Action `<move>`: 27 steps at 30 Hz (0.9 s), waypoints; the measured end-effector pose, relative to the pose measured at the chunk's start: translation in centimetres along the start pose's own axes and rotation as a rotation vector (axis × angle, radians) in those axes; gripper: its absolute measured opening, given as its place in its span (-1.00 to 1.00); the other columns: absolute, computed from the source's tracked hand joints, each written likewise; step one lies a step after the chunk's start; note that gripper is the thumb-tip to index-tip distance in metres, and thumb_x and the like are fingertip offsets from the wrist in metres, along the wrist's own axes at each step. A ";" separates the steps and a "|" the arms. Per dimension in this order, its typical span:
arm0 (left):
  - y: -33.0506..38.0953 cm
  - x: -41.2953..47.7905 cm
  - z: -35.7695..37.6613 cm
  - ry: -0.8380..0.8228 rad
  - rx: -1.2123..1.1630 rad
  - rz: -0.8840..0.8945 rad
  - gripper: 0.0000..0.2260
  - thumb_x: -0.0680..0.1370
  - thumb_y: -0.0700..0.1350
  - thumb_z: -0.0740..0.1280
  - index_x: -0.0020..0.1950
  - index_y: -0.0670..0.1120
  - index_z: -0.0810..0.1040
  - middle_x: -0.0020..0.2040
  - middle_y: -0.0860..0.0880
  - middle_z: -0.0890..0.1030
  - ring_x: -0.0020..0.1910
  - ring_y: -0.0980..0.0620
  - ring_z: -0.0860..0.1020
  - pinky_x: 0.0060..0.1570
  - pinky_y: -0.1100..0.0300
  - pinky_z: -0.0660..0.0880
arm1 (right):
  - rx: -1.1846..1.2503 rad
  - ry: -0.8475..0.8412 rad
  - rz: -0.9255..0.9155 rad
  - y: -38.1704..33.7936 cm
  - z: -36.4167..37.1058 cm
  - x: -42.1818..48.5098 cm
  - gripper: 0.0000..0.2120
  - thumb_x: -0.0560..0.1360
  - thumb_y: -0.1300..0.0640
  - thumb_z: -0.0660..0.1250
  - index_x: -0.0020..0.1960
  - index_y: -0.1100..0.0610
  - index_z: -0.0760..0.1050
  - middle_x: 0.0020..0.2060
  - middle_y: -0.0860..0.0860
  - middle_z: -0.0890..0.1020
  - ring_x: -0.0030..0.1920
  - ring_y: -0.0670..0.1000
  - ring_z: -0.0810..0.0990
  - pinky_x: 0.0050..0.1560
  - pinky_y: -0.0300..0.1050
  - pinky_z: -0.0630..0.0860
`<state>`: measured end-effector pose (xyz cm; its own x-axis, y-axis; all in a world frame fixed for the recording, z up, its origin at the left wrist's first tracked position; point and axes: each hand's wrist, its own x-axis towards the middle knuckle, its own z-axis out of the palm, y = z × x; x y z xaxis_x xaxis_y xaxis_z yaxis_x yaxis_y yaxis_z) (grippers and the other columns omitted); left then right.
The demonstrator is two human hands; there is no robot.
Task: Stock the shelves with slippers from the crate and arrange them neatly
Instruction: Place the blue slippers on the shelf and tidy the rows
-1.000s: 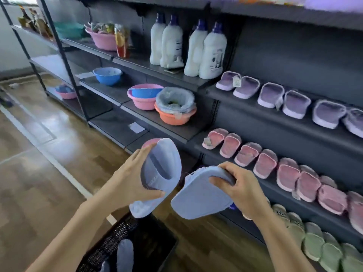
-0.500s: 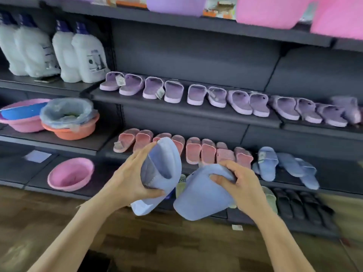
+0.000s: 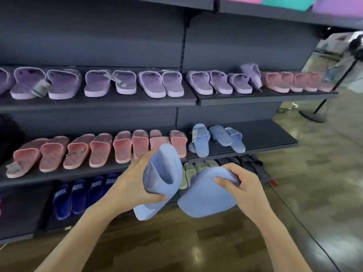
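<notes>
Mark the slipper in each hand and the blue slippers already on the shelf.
left-hand slipper (image 3: 157,173): head view, on its quilted strap.
right-hand slipper (image 3: 206,197): head view, on its sole.
blue slippers on the shelf (image 3: 220,135): head view, on the middle one.

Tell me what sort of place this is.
Probably a shop aisle: dark shelves hold rows of purple slippers above pink slippers, some with tags.
</notes>
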<state>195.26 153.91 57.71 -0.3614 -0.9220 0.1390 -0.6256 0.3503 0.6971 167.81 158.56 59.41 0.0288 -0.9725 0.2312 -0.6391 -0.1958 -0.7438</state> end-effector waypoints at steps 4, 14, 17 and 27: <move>-0.4 5.0 2.2 -0.054 -0.001 0.055 -0.01 0.22 0.09 0.58 0.30 0.48 -0.12 0.20 0.54 0.08 0.22 0.32 0.22 0.11 0.25 0.31 | 0.008 0.066 0.068 3.0 -1.0 2.1 -0.67 0.32 -0.25 0.23 -0.14 -0.02 0.50 -0.34 0.14 0.48 -0.29 0.14 0.41 -0.31 -0.14 0.24; -1.2 18.1 6.6 -0.201 -0.057 0.122 0.03 0.15 0.16 0.57 0.36 0.48 -0.08 0.42 0.30 0.18 0.37 0.21 0.24 0.26 0.19 0.31 | 0.047 0.177 0.230 8.5 -3.8 8.5 -0.74 0.31 -0.23 0.27 -0.10 -0.11 0.52 -0.31 0.08 0.54 -0.27 0.13 0.46 -0.27 -0.10 0.34; -0.3 21.0 8.4 -0.247 -0.044 0.141 -0.01 0.11 0.26 0.51 0.34 0.46 -0.05 0.42 0.24 0.22 0.35 0.21 0.27 0.22 0.24 0.30 | 0.035 0.208 0.287 10.4 -4.9 9.2 -0.77 0.33 -0.17 0.31 -0.10 -0.09 0.51 -0.29 0.09 0.55 -0.24 0.13 0.47 -0.24 -0.07 0.37; 4.8 28.5 17.4 -0.297 -0.062 0.094 -0.03 0.10 0.29 0.50 0.35 0.40 -0.02 0.37 0.30 0.19 0.36 0.22 0.24 0.24 0.24 0.28 | 0.077 0.175 0.349 20.2 -12.5 12.0 -0.82 0.38 -0.05 0.33 -0.04 -0.07 0.54 -0.26 -0.14 0.61 -0.21 -0.12 0.54 -0.21 -0.23 0.42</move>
<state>169.89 132.15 52.74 -0.6078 -0.7941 -0.0004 -0.5399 0.4129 0.7335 145.67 144.51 54.98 -0.3161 -0.9471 0.0547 -0.5278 0.1277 -0.8397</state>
